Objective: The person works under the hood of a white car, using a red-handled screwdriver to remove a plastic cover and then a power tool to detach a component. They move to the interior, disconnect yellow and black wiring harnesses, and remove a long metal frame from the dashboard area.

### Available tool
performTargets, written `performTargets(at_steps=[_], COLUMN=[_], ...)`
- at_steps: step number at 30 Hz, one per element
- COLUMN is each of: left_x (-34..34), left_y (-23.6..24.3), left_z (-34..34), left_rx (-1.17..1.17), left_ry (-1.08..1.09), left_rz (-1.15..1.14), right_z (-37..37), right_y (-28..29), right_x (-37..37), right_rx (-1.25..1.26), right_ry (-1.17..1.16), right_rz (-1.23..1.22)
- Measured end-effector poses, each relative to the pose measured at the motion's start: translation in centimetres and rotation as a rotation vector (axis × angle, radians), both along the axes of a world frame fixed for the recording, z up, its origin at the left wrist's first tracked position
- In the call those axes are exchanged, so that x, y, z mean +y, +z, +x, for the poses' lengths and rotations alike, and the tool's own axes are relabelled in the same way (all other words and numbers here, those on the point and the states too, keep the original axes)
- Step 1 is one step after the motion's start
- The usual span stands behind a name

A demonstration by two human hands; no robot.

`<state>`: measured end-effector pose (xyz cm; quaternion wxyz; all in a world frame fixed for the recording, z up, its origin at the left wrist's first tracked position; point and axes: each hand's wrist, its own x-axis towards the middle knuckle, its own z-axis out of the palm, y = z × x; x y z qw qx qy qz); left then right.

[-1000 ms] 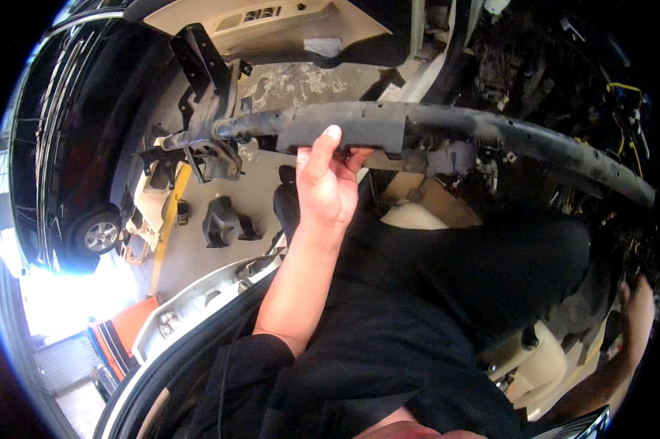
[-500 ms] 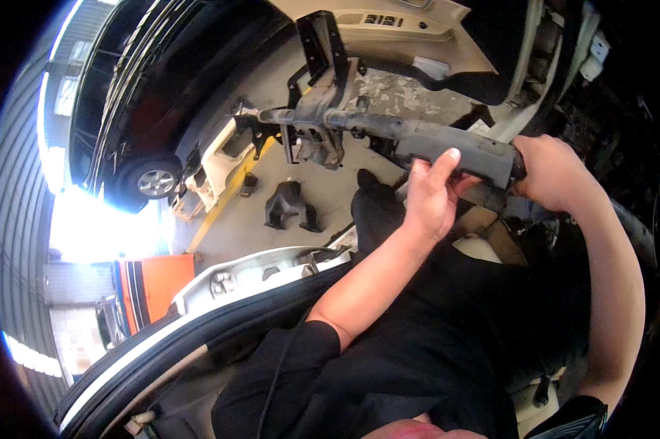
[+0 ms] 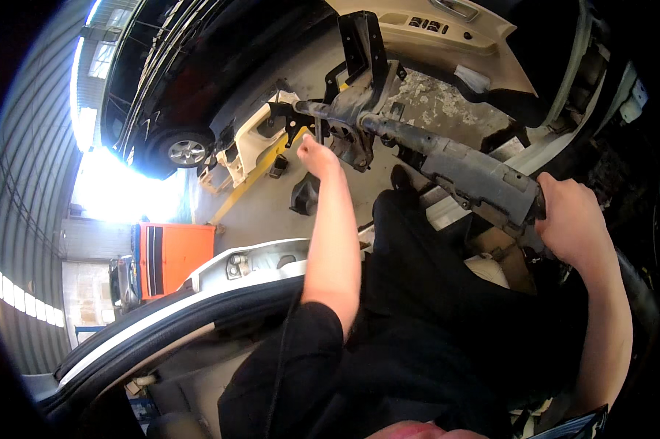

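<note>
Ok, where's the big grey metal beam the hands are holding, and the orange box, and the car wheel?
grey beam (image 3: 476, 179): head view, on its flat plate.
orange box (image 3: 174, 257): head view, on its front face.
car wheel (image 3: 186, 151): head view, on the silver hub.

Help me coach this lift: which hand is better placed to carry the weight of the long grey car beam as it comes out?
Probably the right hand: its grip wraps the beam's thick grey end. The left hand reaches at full stretch to the far bracket end, better suited to steering.
</note>
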<state>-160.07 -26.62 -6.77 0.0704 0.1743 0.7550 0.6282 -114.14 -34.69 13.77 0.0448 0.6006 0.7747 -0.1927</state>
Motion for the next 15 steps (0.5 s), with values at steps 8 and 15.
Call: performTargets(at_steps=[8,15], left_x=[7.8,8.7], left_y=[0.0,-3.9], left_z=[-12.4,-10.6], left_rx=[0.191,-0.343], left_ry=[-0.264,-0.848], left_rz=[-0.257,0.079], right_z=[1.6,3.8], right_y=[-1.1,-5.5], right_x=[1.5,2.3], right_rx=[0.065,0.162], right_ry=[-0.001,0.144], right_rz=[-0.063,0.122])
